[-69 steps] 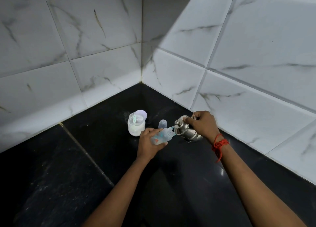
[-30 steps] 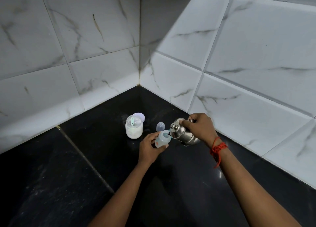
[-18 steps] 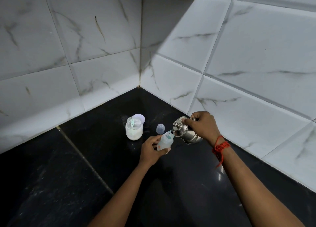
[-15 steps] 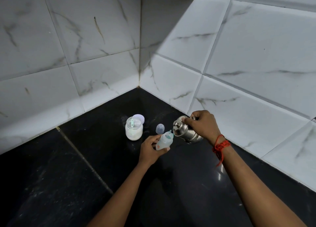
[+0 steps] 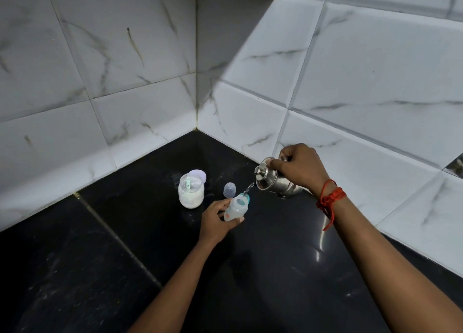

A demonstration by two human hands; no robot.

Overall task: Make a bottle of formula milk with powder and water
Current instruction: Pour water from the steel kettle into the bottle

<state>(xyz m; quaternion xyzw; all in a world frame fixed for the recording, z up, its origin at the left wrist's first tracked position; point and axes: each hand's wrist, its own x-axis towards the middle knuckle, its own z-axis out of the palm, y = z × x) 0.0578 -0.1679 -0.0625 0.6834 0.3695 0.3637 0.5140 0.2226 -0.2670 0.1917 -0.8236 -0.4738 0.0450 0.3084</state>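
Observation:
My left hand (image 5: 216,220) grips a small clear baby bottle (image 5: 236,209) with a teal neck, nearly upright on the black counter. My right hand (image 5: 299,167) holds a steel water jug (image 5: 271,181), tilted left, thumb on its lid. A thin stream of water runs from the jug's spout into the bottle's mouth. A glass jar of white powder (image 5: 191,193) with a teal scoop inside stands open to the left, its pale lid (image 5: 199,176) behind it. The bottle's clear cap (image 5: 229,190) stands between jar and jug.
The black stone counter (image 5: 125,257) meets white marbled wall tiles (image 5: 140,122) in a corner behind the objects. A tile wall runs close along the right of the jug. A red thread is tied round my right wrist (image 5: 329,200).
The bottle has been brought from a strong tilt to nearly upright. The jug is raised slightly and water now streams into the bottle. Jar, lid and cap stay put.

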